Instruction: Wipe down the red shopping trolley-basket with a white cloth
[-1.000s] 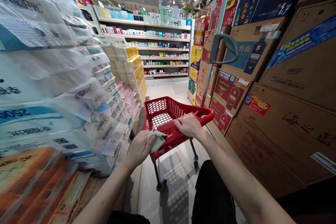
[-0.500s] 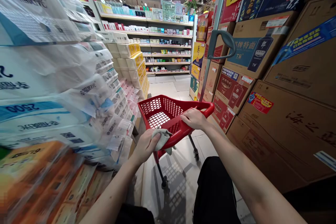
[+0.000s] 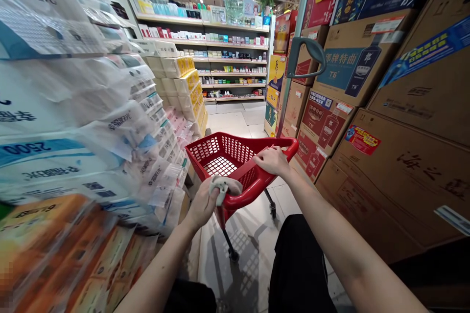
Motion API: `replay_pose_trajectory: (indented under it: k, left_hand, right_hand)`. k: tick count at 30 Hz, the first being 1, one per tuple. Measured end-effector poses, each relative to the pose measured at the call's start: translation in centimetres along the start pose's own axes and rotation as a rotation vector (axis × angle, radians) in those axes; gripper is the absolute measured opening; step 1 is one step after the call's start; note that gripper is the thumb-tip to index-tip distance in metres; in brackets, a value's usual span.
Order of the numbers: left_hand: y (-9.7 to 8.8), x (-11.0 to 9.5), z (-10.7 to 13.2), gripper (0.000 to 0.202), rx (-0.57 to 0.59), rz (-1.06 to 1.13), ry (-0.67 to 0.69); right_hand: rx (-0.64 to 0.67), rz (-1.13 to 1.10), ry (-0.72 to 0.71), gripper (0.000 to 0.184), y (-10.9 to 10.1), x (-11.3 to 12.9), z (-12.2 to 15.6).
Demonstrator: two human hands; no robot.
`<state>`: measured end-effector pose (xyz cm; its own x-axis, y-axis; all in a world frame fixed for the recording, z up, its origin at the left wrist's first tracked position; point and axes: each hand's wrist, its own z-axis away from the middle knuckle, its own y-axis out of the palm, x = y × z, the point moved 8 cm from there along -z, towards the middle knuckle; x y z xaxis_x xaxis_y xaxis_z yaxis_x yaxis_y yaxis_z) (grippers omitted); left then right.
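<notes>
In front of me stands a red shopping cart [image 3: 253, 190] with a latticed plastic basket and dark wheeled legs. My left hand [image 3: 203, 205] is closed on a whitish cloth [image 3: 225, 186], which lies against the near left corner of the cart's rim. Farther right, my right hand [image 3: 273, 160] is wrapped over the cart's handle bar; its fingertips reach the inner side. No goods show in the visible part of the basket.
Wrapped tissue packs [image 3: 66, 156] are piled high at close left, with orange packs [image 3: 47, 244] below. Cardboard cartons [image 3: 396, 181] form a wall on the right. A metal pole with a grey handle [image 3: 306, 58] rises beyond the cart. Stocked shelves [image 3: 205, 44] stand at the back.
My left hand has moved slightly left and up with the cloth along the rim, and the cloth is more bunched. The cart has turned slightly; my right hand stays on its handle.
</notes>
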<state>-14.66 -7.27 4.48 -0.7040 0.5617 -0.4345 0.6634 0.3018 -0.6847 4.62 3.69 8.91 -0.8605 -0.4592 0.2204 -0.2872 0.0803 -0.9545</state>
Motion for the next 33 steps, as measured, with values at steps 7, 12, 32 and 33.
replay_pose_trajectory:
  k: [7, 12, 32, 33]
  left_hand:
    - [0.3, -1.2, -1.2, 0.034, -0.004, 0.096, -0.125]
    - [2.1, -6.6, -0.6, 0.031, 0.095, -0.003, 0.105]
    - [3.7, -8.2, -2.3, 0.030, 0.183, -0.175, 0.146]
    - [3.9, -8.3, -2.6, 0.030, 0.196, -0.184, 0.135]
  right_hand:
    - [-0.071, -0.046, 0.052, 0.043, -0.2, -1.3, -0.4]
    - [-0.093, -0.063, 0.066, 0.040, -0.4, -2.4, -0.7]
    - [-0.291, -0.080, 0.099, 0.041, -1.4, -3.4, -0.2]
    - [-0.330, -0.080, 0.135, 0.039, -1.4, -3.4, 0.2]
